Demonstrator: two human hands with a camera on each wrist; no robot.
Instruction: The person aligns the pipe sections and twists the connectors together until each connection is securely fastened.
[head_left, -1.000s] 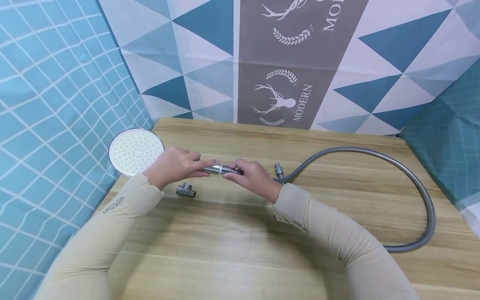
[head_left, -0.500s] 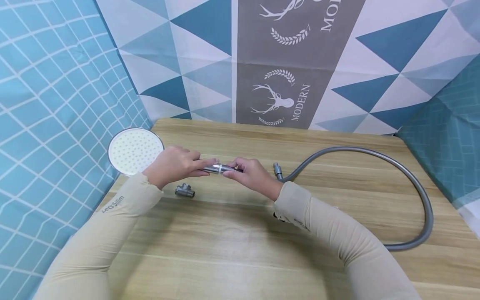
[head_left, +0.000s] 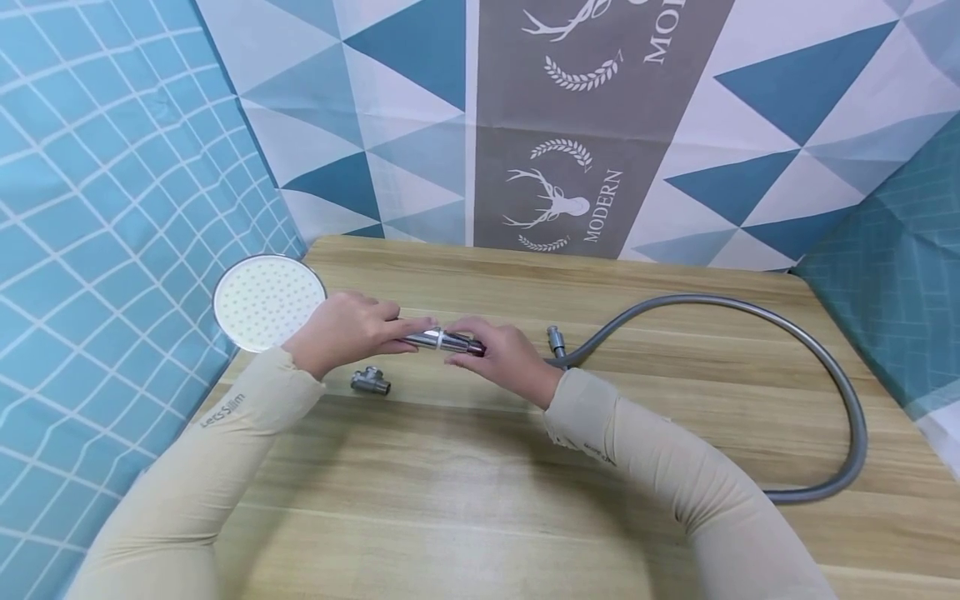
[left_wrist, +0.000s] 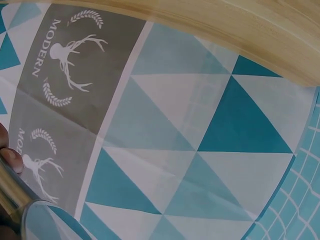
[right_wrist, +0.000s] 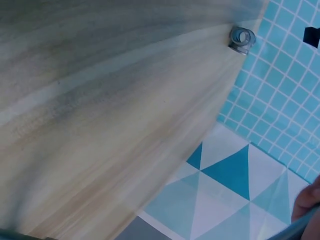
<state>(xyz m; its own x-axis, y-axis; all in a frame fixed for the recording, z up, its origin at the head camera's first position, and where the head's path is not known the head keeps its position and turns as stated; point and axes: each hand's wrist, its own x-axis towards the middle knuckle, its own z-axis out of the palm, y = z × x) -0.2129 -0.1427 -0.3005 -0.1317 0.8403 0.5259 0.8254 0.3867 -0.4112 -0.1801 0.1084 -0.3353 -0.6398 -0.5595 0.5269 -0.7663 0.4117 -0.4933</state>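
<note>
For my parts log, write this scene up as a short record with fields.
Left hand: the left hand grips the chrome handle
Right hand: the right hand has fingers and thumb around the handle's far end
Shower head: the round white shower head, beside the left hand, faces the head camera
Loose fitting: a T-shaped metal fitting on the wooden tabletop
Hose: the gray hose curves in a loop on the right
Unclear: whether the hose joins the handle

Soft glare on tabletop (head_left: 465, 533) (wrist views dimmer).
</note>
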